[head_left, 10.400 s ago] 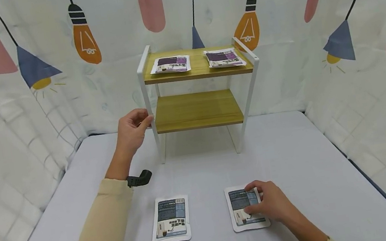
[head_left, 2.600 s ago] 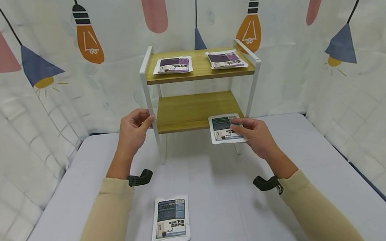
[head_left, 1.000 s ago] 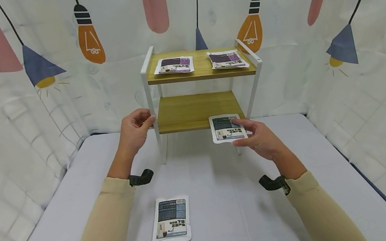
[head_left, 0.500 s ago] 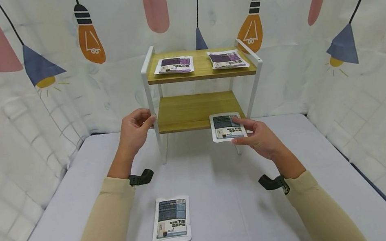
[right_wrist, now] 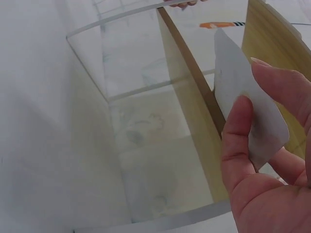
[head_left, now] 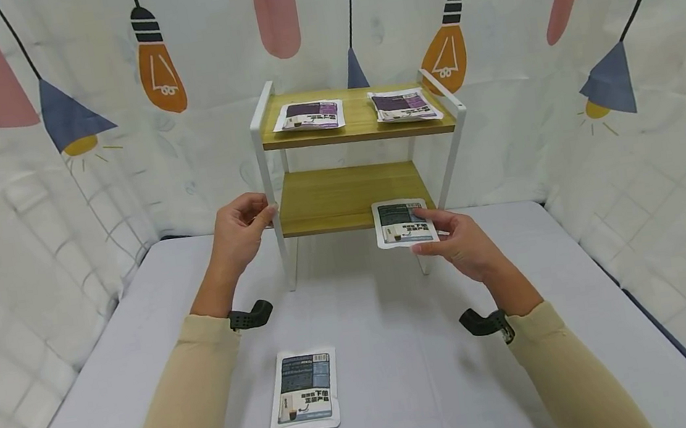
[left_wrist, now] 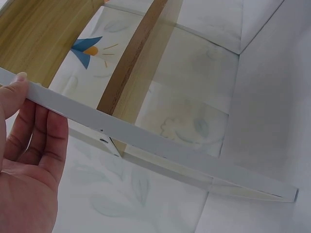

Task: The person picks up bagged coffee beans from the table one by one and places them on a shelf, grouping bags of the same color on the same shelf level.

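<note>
My left hand (head_left: 240, 232) pinches the white left upright (head_left: 263, 170) of a two-tier shelf rack; the left wrist view shows thumb and fingers on either side of this bar. With my right hand (head_left: 468, 249) I hold a flat white pouch (head_left: 399, 226), blue-grey label facing up, by its right edge. It sits at the front right edge of the lower wooden shelf (head_left: 340, 196), partly overhanging it. From the right wrist view, the pouch's plain white back (right_wrist: 234, 73) is tilted close to the shelf edge; whether they touch I cannot tell.
A second blue-grey pouch (head_left: 303, 391) lies on the white-covered table (head_left: 371, 320), front left of centre. On the upper shelf (head_left: 354, 106) rest purple-labelled pouches, at left (head_left: 309, 116) and right (head_left: 405, 106). A printed curtain (head_left: 205, 72) surrounds the table.
My right hand has lifted the right-hand pouch from the table to the lower shelf's front edge. Over the last second its near edge rose slightly. My left hand stays on the upright.
</note>
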Demonstrator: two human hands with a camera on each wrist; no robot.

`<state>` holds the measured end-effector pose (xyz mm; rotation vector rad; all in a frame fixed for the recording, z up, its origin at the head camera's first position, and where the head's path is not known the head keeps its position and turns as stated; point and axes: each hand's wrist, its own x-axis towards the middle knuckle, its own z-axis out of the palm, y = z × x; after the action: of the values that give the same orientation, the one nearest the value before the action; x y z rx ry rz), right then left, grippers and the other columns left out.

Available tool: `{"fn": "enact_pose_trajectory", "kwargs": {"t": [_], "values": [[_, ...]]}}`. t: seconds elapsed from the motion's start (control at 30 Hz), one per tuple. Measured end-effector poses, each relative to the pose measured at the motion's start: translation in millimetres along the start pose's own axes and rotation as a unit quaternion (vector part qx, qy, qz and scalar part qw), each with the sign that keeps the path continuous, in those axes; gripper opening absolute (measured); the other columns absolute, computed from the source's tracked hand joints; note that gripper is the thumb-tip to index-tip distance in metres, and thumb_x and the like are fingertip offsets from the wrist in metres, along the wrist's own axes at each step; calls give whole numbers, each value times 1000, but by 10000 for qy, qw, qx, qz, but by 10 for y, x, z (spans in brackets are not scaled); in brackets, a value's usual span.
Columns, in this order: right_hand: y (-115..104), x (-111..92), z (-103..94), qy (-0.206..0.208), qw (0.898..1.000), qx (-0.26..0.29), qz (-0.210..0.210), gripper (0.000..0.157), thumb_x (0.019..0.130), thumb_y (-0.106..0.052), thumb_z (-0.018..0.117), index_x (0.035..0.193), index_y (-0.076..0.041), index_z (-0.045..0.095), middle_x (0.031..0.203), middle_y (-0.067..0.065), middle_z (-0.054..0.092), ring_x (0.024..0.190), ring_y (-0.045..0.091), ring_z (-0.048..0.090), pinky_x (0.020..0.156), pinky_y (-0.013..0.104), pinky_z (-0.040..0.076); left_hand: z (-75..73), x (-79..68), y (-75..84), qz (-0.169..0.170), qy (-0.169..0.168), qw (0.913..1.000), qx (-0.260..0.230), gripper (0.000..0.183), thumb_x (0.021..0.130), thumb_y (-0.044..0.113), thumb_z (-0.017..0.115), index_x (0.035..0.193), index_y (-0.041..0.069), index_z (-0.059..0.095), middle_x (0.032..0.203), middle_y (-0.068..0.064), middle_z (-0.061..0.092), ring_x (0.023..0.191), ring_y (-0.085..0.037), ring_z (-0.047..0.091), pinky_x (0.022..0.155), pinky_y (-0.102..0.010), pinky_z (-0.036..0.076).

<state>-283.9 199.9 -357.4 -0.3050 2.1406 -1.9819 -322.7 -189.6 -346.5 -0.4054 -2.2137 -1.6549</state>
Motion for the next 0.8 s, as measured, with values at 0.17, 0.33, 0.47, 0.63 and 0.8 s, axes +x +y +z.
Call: {"fn": "enact_pose_trajectory", "kwargs": {"t": [0.17,0.33,0.47,0.63,0.8], "values": [[7,21,-4,42,9999,-74,-57,78,89,5,75,157,-12,42,157,16,35,128,31,51,92,21,57,2,0,0,30,-19,10000,-58,29,99,23,69,117,1,70,101,-9,69,86,-13,64,81,-23,59],[21,44,-15,52,9998,-138,-119,77,89,5,75,157,-10,42,156,16,39,127,28,52,92,20,57,3,0,-6,-3,-25,10000,-67,28,99,24,69,118,3,71,102,-9,69,88,-15,64,80,-19,58],[34,67,-31,61,9997,-199,-152,77,88,4,76,156,-10,42,155,16,40,127,28,53,91,20,57,0,6,-11,5,-23,10000,-77,26,99,24,69,116,4,71,102,-9,69,87,-16,64,81,-21,59],[36,85,-48,88,9994,-309,-140,76,88,2,77,155,-11,44,155,17,41,126,30,53,90,21,58,-5,12,-11,55,-51,9999,-72,26,99,23,69,115,2,71,100,-10,68,85,-14,64,84,-29,61],[41,97,-64,90,9989,-415,-174,76,88,0,78,155,-11,45,153,18,44,122,29,56,89,22,59,-5,-3,4,20,-30,10000,-93,25,99,23,70,115,4,71,100,-9,68,85,-14,64,84,-31,61]]}}
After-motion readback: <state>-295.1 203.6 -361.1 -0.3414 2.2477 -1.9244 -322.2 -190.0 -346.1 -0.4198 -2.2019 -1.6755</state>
